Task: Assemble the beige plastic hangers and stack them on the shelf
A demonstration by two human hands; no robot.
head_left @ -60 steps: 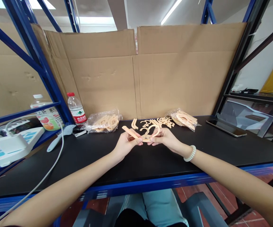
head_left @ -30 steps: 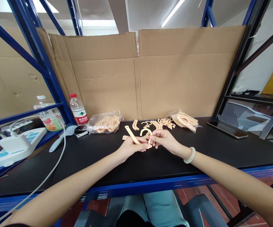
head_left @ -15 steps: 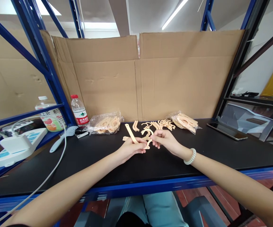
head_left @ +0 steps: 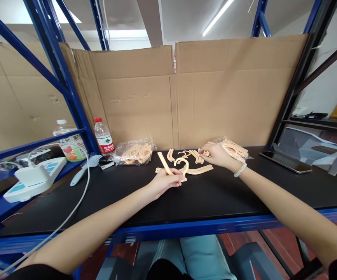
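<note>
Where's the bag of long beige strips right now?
In the head view, the bag lies right of centre at the back of the black table, between the right hand and the phone.

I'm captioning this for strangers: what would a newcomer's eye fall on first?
Probably the tall brown cardboard backdrop behind the black tabletop. Next, the bare left hand, near the centre, holding a flat pale tan strip. At the back left stands a red-capped clear plastic bottle.

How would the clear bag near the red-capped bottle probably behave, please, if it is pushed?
The clear bag would probably crumple, since its plastic looks thin and wrinkled. The pale pieces inside may shift, as they look heaped. It seems unlikely to roll or tip, lying low and broad on the black tabletop.
</note>
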